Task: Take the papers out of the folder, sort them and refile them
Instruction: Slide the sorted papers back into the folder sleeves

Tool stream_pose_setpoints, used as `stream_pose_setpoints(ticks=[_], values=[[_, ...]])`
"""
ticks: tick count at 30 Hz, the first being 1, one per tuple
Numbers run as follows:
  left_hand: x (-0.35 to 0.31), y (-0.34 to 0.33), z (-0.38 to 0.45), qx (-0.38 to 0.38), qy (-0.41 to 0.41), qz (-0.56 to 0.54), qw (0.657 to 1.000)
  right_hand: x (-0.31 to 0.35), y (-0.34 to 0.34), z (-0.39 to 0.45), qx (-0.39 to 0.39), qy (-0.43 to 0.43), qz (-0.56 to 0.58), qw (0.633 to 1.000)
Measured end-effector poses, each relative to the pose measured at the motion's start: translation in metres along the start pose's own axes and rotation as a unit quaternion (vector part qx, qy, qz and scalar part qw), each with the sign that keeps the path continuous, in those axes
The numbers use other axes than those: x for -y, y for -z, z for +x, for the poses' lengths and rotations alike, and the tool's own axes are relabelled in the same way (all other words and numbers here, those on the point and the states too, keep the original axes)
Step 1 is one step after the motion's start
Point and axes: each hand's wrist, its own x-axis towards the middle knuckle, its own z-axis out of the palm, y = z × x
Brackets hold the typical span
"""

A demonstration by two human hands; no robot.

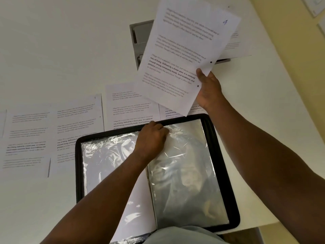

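A black folder [226, 173] lies open on the white table in front of me, showing clear plastic sleeves [184, 173]. My left hand [151, 138] grips the top edge of the right-hand sleeve near the spine. My right hand [208, 90] pinches the punched edge of a printed sheet [184, 55] and holds it tilted in the air above the folder's far right corner; a blue number is written at its top corner. Several other printed sheets [77, 124] lie side by side on the table beyond the folder.
A grey recessed cable box [139, 39] sits in the table behind the raised sheet. Another printed sheet [235, 44] lies at the far right. The table's right edge [290, 95] runs beside a yellow wall.
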Motion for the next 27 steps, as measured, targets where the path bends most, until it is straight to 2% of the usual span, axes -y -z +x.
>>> stream_pose_setpoints(ticks=[4,8,15,27], values=[[-0.006,0.003,0.002,0.041,0.042,-0.022,0.998,-0.012,-0.017,-0.002,0.041,-0.026,0.007,0.999],[-0.008,0.002,0.006,0.078,0.119,-0.101,0.985,-0.023,-0.023,-0.006,0.055,-0.059,0.015,0.997],[-0.009,-0.005,0.006,0.061,0.172,-0.142,0.973,-0.034,-0.007,-0.014,0.061,-0.075,-0.046,0.994],[-0.001,-0.004,-0.002,0.047,0.173,-0.179,0.967,-0.016,0.032,-0.002,0.050,-0.062,-0.172,0.982]])
